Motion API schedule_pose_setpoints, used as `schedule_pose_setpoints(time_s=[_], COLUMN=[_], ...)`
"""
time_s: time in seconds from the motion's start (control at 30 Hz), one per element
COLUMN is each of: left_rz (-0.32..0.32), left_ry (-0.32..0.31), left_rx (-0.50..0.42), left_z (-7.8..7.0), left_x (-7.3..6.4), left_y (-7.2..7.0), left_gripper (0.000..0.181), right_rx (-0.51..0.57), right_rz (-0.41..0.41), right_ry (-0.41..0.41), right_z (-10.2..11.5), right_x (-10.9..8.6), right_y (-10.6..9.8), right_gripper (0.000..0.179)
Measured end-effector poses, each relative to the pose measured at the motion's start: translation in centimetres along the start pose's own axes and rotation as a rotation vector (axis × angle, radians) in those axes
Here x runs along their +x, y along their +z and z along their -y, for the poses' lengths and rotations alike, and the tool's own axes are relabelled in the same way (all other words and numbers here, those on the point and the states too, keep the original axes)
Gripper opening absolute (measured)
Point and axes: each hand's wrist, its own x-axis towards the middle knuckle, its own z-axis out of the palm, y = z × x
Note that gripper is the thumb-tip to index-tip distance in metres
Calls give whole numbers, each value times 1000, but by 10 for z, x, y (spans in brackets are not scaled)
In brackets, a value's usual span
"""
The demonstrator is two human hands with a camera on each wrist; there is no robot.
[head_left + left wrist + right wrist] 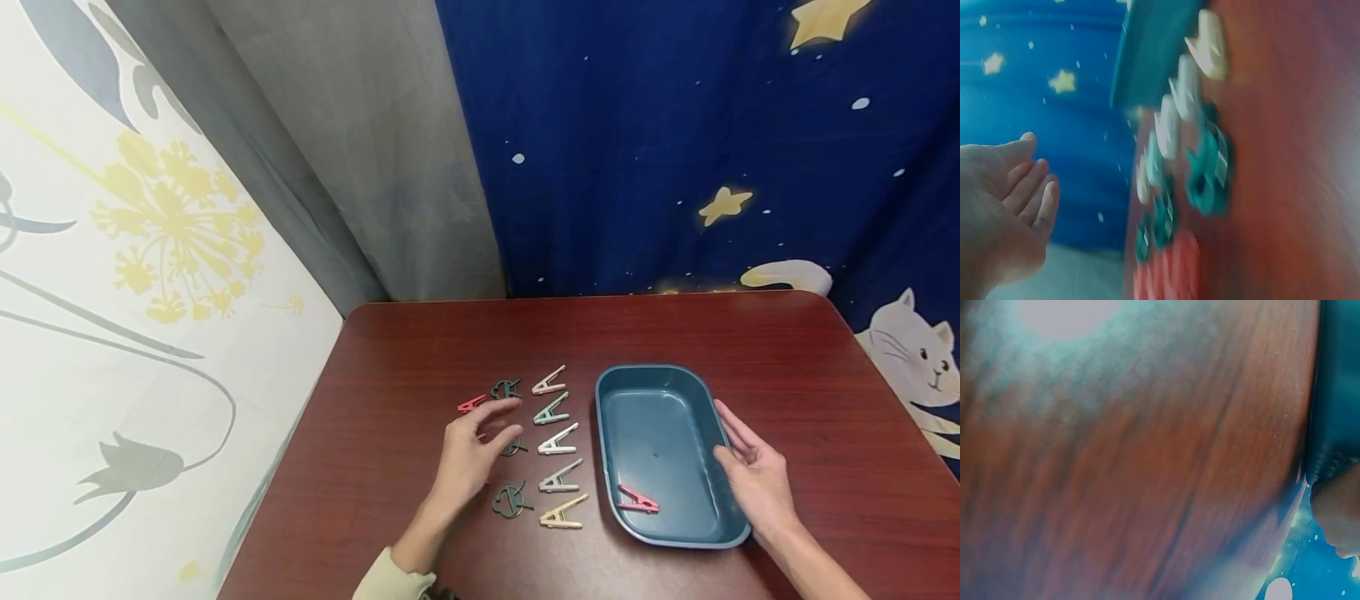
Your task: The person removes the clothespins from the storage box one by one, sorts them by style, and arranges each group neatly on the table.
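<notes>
My left hand (468, 458) hovers over the left part of the clips, thumb and fingers apart and loosely bent, holding nothing. Under and around it lie dark green round clips (512, 501), one partly covered by the hand. A red clothespin (472, 404) lies just beyond its knuckles. To its right runs a column of several clothespins, among them a white one (558, 440) and a yellow one (563, 512). My right hand (757, 479) grips the right rim of a blue plastic basin (660, 433), thumb over the edge. One pink-red clothespin (638, 500) lies inside at the near left.
Everything rests on a dark red wooden table (405, 358). A patterned white wall (187, 333) borders it on the left. Grey and blue curtains (600, 167) hang behind its far edge. The left wrist view is blurred.
</notes>
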Motion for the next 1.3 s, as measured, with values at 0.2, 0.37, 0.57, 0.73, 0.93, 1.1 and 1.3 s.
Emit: schedule_pose_setpoints(time_s=[0.2,0.37,0.57,0.73,0.93,1.1,1.3], left_rz=[87,206,477,752,1090,1276,1353], left_ry=[73,106,171,260,198,57,-58], left_rx=[-38,-110,-236,-160,-64,-77,35], left_z=[-22,-32,-29,-30,-42,-49,-51], left_x=[22,30,39,53,70,79,82], left_y=[34,65,97,115,136,155,166], left_gripper=[54,59,57,54,45,39,36], right_rx=[-17,-15,-36,-96,-112,-52,-30], right_rz=[7,7,4,2,1,0,1], right_ry=[-10,-8,13,27,-1,-40,-38], right_z=[0,0,2,6,5,3,2], right_x=[0,1,1,0,0,1,1], right_y=[1,1,1,1,1,1,1], right_gripper=[62,62,62,62,62,62,62])
